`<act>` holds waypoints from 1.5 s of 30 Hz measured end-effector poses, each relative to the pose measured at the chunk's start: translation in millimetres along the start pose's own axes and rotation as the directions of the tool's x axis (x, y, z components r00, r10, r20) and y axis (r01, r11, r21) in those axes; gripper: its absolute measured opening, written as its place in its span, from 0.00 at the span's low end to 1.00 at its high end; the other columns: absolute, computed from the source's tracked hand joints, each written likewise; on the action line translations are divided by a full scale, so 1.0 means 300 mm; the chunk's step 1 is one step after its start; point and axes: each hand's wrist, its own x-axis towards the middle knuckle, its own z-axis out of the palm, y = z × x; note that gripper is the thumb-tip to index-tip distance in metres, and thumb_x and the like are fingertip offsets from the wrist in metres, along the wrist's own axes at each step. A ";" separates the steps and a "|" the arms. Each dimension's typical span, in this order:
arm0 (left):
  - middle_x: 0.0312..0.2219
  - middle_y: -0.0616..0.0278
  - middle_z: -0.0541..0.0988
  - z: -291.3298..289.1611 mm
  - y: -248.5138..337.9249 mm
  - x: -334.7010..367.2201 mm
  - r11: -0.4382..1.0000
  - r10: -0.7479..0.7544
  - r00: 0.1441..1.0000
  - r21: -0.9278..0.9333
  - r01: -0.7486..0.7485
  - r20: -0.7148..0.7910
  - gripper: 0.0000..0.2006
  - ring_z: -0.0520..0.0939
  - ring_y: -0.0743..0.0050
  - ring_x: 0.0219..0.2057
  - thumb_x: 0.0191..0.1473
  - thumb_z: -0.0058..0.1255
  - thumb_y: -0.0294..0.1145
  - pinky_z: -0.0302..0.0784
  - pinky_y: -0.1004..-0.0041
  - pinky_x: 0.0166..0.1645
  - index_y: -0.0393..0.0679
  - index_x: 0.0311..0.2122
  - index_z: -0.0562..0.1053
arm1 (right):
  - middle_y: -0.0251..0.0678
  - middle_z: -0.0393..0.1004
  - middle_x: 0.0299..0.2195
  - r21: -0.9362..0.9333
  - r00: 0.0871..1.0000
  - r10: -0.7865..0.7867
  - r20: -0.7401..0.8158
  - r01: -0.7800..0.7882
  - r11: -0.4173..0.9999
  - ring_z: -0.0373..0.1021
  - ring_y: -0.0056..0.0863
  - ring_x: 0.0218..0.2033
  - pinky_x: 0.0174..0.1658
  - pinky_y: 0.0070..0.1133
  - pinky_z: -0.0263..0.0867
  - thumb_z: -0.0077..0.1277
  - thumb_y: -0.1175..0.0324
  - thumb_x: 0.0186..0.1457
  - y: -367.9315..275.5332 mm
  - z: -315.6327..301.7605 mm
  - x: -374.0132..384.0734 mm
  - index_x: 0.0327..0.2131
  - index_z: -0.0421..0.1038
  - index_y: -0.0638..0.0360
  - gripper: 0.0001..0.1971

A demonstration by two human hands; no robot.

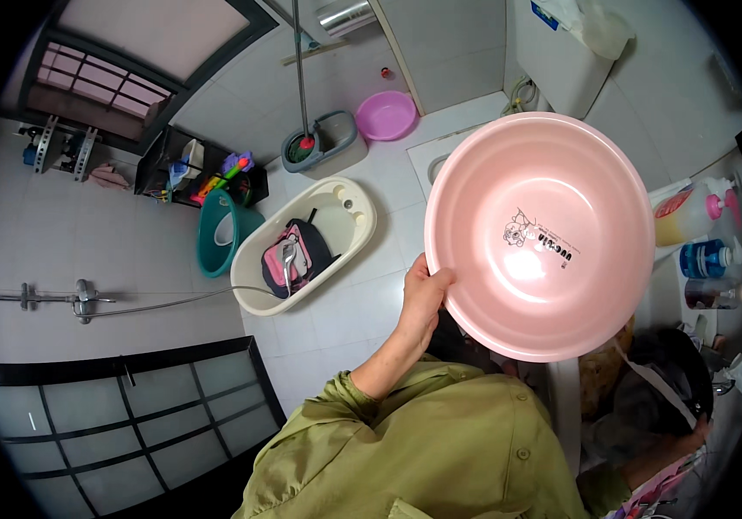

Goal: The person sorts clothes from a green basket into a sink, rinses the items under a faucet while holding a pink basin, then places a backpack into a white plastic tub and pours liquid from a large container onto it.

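A round pale-pink basin is held up in front of me, its inside facing me. My left hand grips its lower left rim, thumb over the edge. Nothing is inside it except a small printed bear and lettering on the bottom. My right hand reaches to the lower right, its fingers closed at the edge of a dark fabric item with a pale strip along it. This item lies in the sink area at my right, partly hidden by the basin, and its exact kind is unclear.
On the tiled floor, a cream baby bathtub holds a black-and-pink backpack and a shower head. Nearby stand a teal bucket, a mop bucket and a purple basin. Pump bottles line the right side.
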 end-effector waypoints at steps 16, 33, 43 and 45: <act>0.27 0.62 0.73 0.001 -0.048 0.014 1.000 0.014 1.000 0.024 -0.013 -0.021 0.18 0.74 0.79 0.21 0.37 0.40 0.21 0.67 0.80 0.20 0.37 0.40 0.65 | 0.48 0.57 0.49 -0.680 0.869 -0.246 0.429 0.490 0.546 0.53 0.42 0.52 0.50 0.32 0.54 0.41 0.48 0.47 -0.190 0.361 -0.196 0.50 0.55 0.52 0.29; 0.33 0.55 0.73 0.093 -0.075 0.148 0.996 0.084 0.993 -0.040 -0.081 0.079 0.19 0.75 0.69 0.32 0.38 0.46 0.22 0.71 0.76 0.36 0.33 0.41 0.64 | 0.36 0.64 0.44 -0.544 0.707 -0.388 0.592 0.705 0.454 0.56 0.41 0.48 0.47 0.40 0.52 0.44 0.47 0.42 0.096 0.514 -0.031 0.40 0.68 0.46 0.22; 0.36 0.54 0.70 0.224 -0.025 0.265 0.999 -0.021 0.969 0.052 0.008 0.244 0.19 0.73 0.66 0.36 0.41 0.45 0.22 0.70 0.73 0.40 0.35 0.43 0.63 | 0.38 0.41 0.56 -0.670 0.862 0.482 0.155 -0.267 0.692 0.42 0.45 0.55 0.43 0.55 0.45 0.51 0.43 0.34 0.025 0.388 -0.150 0.55 0.41 0.40 0.45; 0.36 0.54 0.70 0.227 -0.019 0.291 0.998 -0.029 0.965 0.066 0.012 0.260 0.19 0.73 0.66 0.36 0.41 0.46 0.21 0.70 0.73 0.40 0.35 0.43 0.62 | 0.39 0.43 0.55 -0.748 0.845 0.515 0.144 -0.248 0.615 0.44 0.45 0.54 0.43 0.51 0.50 0.52 0.47 0.34 -0.015 0.420 -0.174 0.55 0.44 0.42 0.43</act>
